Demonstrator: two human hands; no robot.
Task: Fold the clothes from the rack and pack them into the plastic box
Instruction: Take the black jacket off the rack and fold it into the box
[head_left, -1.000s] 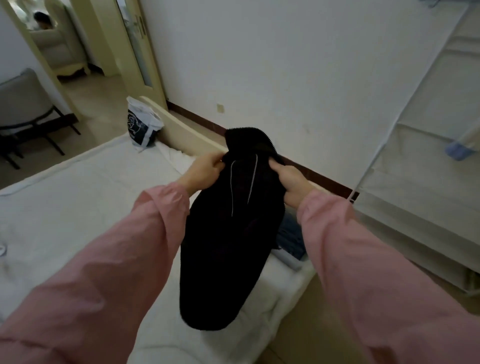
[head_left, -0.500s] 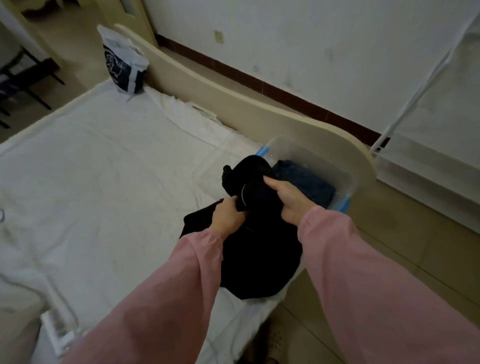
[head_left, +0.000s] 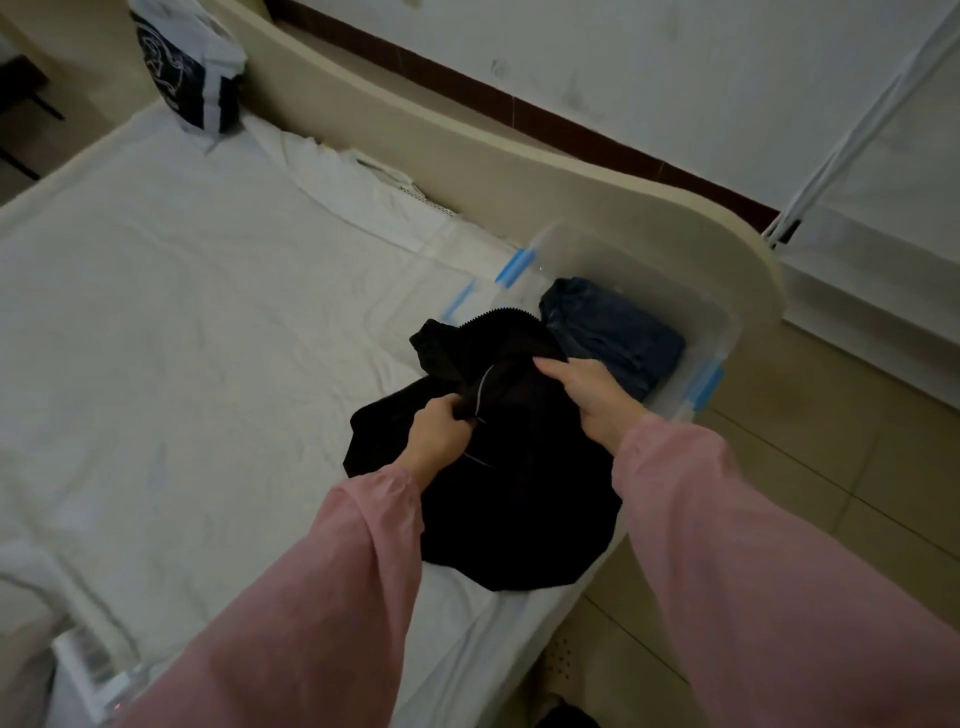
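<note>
Left grip and right grip are pinched onto the collar end of the black zippered jacket. Its length is laid away from the clear blue-latched plastic box, which is nearer the right grip.

We see a black jacket with a thin silver zip line across it. Our sleeves are plain pink. The sheet is plain white. The box is clear, with light blue clips, and the jeans in it are dark blue denim. The bag is white and navy, with a pale line drawing on the navy. The headboard is cream, the wall white with grey scuffs, the skirting dark red-brown, the floor beige tile with darker joints, and the rack white.
</note>
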